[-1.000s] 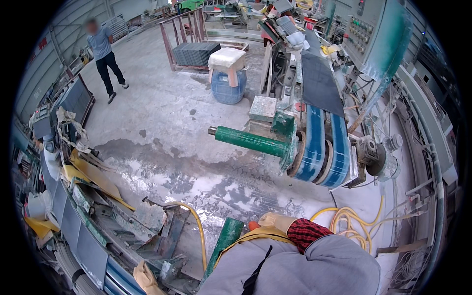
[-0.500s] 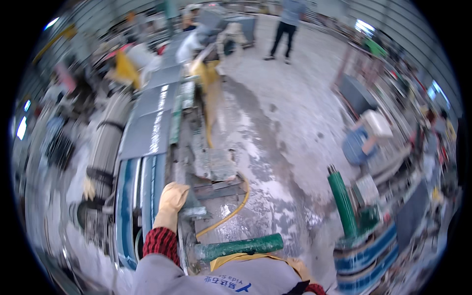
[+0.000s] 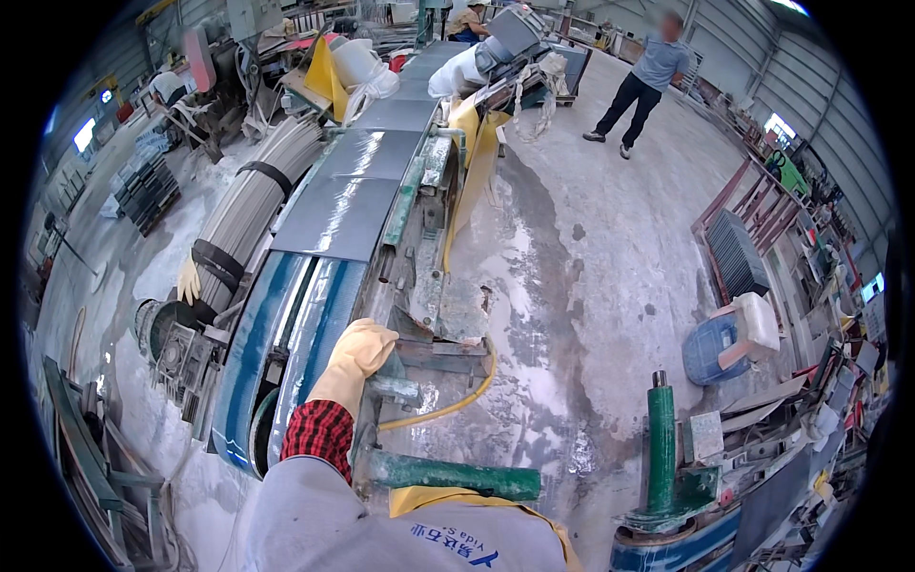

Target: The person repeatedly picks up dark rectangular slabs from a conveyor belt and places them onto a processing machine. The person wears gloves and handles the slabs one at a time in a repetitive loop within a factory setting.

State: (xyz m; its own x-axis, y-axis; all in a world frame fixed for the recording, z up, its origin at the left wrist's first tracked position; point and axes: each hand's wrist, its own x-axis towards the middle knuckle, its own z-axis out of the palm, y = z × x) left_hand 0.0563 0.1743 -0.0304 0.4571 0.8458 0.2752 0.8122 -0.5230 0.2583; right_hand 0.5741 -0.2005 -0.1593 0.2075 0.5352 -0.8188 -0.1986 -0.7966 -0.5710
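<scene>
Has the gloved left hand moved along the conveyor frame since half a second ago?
Cannot tell for sure: the head camera swung. The left hand rests on the frame beside the blue belt, much as before.

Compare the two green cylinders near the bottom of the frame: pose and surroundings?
The near green cylinder lies roughly level, just below the gloved left hand on the blue conveyor. The far green cylinder stands upright at the right, with a dark cap on top, apart from the hand. Both are green, dusty and fixed to machine frames.
</scene>
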